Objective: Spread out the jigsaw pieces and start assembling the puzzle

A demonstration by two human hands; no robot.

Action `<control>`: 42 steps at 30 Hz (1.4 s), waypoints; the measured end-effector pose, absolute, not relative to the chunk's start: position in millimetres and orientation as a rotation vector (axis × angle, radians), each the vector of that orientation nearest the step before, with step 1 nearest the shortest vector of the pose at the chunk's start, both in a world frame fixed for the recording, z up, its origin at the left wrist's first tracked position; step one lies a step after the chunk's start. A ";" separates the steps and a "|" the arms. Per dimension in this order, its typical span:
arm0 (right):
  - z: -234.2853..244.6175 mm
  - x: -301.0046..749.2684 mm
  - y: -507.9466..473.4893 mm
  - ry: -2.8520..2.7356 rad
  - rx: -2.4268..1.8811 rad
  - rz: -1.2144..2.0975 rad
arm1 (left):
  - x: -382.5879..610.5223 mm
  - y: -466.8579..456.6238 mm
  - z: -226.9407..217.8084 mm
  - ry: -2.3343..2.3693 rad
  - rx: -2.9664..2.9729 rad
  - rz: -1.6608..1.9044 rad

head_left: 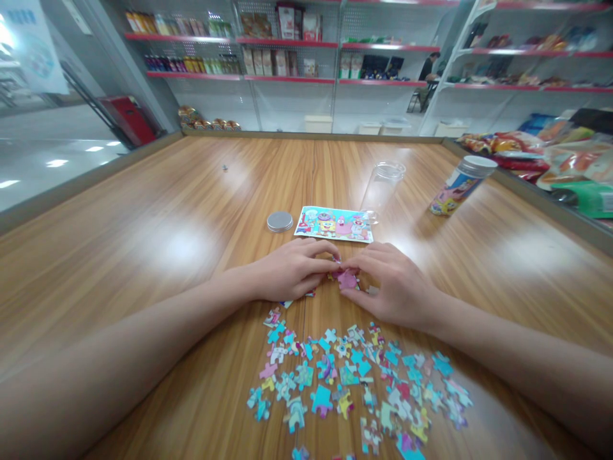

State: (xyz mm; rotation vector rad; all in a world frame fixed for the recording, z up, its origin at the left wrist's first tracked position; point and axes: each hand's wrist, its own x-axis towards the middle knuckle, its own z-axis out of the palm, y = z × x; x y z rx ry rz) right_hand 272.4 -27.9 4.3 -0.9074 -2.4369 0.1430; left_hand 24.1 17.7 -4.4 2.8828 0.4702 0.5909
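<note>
My right hand (397,281) has thumb and fingers closed on a pink jigsaw puzzle piece (348,280) at the middle of the table. Opposite it, my left hand (299,267) bends its fingers, and their tips pinch at the left edge of the same small group of pieces; the exact grip is partly hidden. A few other pieces peek out under my left palm. Nearer to me lie many loose jigsaw pieces (321,400), mostly blue, pink and yellow. Just beyond my hands a cartoon picture card (334,223) lies flat.
Left of the card rests a silver lid (280,222). A clear empty jar (383,186) stands behind the card, and a cartoon-printed jar (460,185) to its right. One stray piece (225,167) lies far left. Bagged goods (527,153) and stocked shelves (287,43) border the wooden table (191,211).
</note>
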 end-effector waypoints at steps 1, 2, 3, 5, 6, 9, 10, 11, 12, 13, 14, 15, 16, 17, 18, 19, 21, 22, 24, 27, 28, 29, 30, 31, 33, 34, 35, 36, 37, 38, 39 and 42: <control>4.1 272.3 -27.5 -2.455 -0.906 0.130 | 23.8 17.6 -4.4 0.469 2.886 0.592; 3.6 272.2 -27.1 -2.469 -0.901 0.113 | 23.4 17.6 -4.4 0.470 2.889 0.588; 3.0 272.1 -26.7 -2.481 -0.893 0.092 | 23.1 17.5 -4.5 0.473 2.892 0.584; 1.9 271.9 -26.2 -2.493 -0.874 0.040 | 22.8 17.6 -4.9 0.479 2.902 0.579; 1.6 271.8 -26.2 -2.499 -0.862 0.008 | 22.7 17.7 -5.1 0.481 2.907 0.580; 1.9 270.8 -27.0 -2.498 -0.811 -0.096 | 22.6 17.6 -5.3 0.470 2.924 0.584; 2.4 270.3 -27.4 -2.496 -0.789 -0.127 | 22.7 17.4 -5.3 0.469 2.929 0.583; 3.0 269.6 -27.9 -2.496 -0.770 -0.157 | 22.7 17.3 -5.2 0.470 2.931 0.581; 3.7 268.9 -28.3 -2.496 -0.752 -0.185 | 22.8 17.1 -5.1 0.473 2.932 0.580; 4.4 268.2 -28.6 -2.499 -0.736 -0.209 | 23.0 17.0 -5.1 0.479 2.930 0.583; 5.0 267.6 -28.9 -2.499 -0.721 -0.234 | 23.2 16.9 -5.0 0.485 2.928 0.587; 5.5 267.2 -29.1 -2.497 -0.706 -0.257 | 23.4 17.0 -4.9 0.489 2.926 0.593; 5.9 267.0 -29.3 -2.494 -0.692 -0.277 | 23.6 17.0 -4.8 0.492 2.923 0.598; 6.3 267.0 -29.4 -2.489 -0.682 -0.294 | 23.7 17.2 -4.6 0.491 2.921 0.598; 6.7 267.1 -29.5 -2.486 -0.672 -0.309 | 23.8 17.3 -4.6 0.491 2.919 0.597; 7.1 267.4 -29.5 -2.484 -0.666 -0.324 | 23.8 17.4 -4.5 0.489 2.917 0.593; 7.9 268.2 -29.4 -2.491 -0.666 -0.346 | 23.5 17.6 -4.3 0.485 2.917 0.586; 8.0 268.7 -29.2 -2.494 -0.671 -0.352 | 23.3 17.5 -4.3 0.484 2.918 0.585; 7.2 270.2 -28.4 -2.502 -0.692 -0.338 | 22.7 17.3 -4.2 0.480 2.921 0.585; 2.8 273.0 -26.0 -2.524 -0.743 -0.271 | 22.2 17.1 -4.1 0.472 2.928 0.570; 0.8 273.8 -25.1 -2.525 -0.766 -0.250 | 22.2 17.2 -4.1 0.468 2.930 0.567; -0.9 274.3 -24.2 -2.522 -0.787 -0.234 | 22.2 17.3 -4.2 0.464 2.932 0.568; -2.3 274.5 -23.4 -2.516 -0.801 -0.225 | 22.2 17.5 -4.3 0.462 2.931 0.574; -3.2 274.4 -23.0 -2.511 -0.811 -0.219 | 22.3 17.7 -4.3 0.460 2.929 0.582; -3.1 273.3 -23.0 -2.522 -0.804 -0.209 | 22.4 17.9 -4.4 0.461 2.927 0.591; -2.3 272.6 -23.5 -2.530 -0.792 -0.199 | 22.5 17.8 -4.3 0.464 2.927 0.589; -1.0 272.0 -24.4 -2.538 -0.782 -0.182 | 22.5 17.6 -4.2 0.467 2.929 0.586; 0.5 271.7 -25.3 -2.544 -0.776 -0.154 | 22.5 17.4 -4.1 0.469 2.931 0.583; 1.9 271.6 -26.3 -2.548 -0.772 -0.116 | 22.4 17.1 -4.0 0.474 2.933 0.580; 3.2 271.8 -27.2 -2.550 -0.767 -0.074 | 22.3 16.9 -4.1 0.483 2.932 0.579; 4.2 272.1 -27.8 -2.554 -0.761 -0.030 | 22.2 16.9 -4.3 0.491 2.931 0.577; 4.5 273.1 -27.9 -2.567 -0.748 0.019 | 22.0 17.4 -5.7 0.499 2.928 0.569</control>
